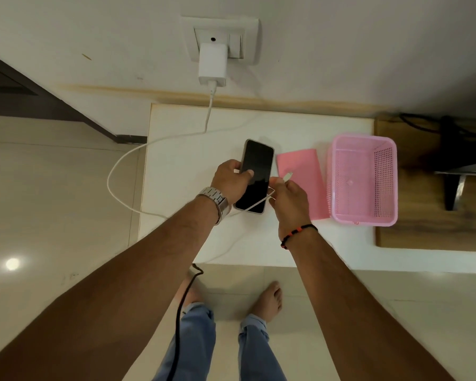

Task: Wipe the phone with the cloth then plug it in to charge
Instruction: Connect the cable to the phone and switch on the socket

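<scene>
A: Which step is in hand?

B: Charging, it would seem. The phone point(254, 176) is gripped by the left hand point(231, 180), thumb pressed on the dark screen, just left of the pink cloth point(304, 182) laid flat on the table point(182, 166).

A: And the cable point(116, 171)?

B: Its connector point(287, 176) is pinched by the right hand point(287, 199), over the cloth's left edge. The tip must be turned toward the phone's near end and aligned with the port.

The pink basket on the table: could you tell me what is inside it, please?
The pink basket looks empty: only its perforated floor and walls show. The near wall hides a strip of the floor. The pink cloth lies outside, beside it.
</scene>
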